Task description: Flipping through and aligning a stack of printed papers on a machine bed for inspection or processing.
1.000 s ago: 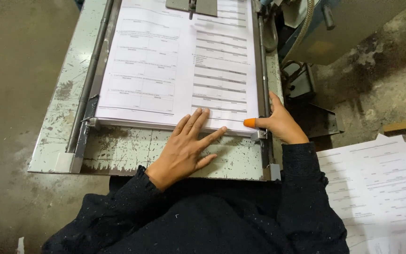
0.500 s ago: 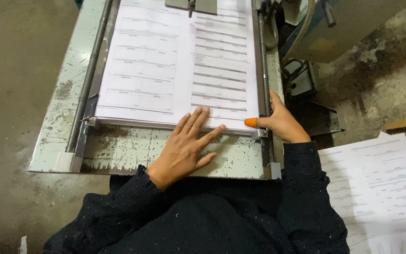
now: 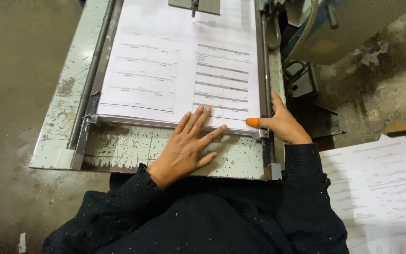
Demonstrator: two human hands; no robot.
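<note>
The stack of printed sheets (image 3: 179,70) lay flat on the worn metal table (image 3: 132,148), its long axis running away from the person, the near edge facing them, held between 2 side rails. The left hand (image 3: 189,143) rested open, fingers spread flat, tips over the stack's near edge. The right hand (image 3: 283,124) sat by the right rail (image 3: 265,84), its orange-capped finger (image 3: 252,123) touching the stack's corner, gripping nothing. More printed sheets (image 3: 381,188) lay to the right, above a stained concrete floor (image 3: 10,94).

left hand (image 3: 186,146) flat, right hand (image 3: 283,124) open
</note>
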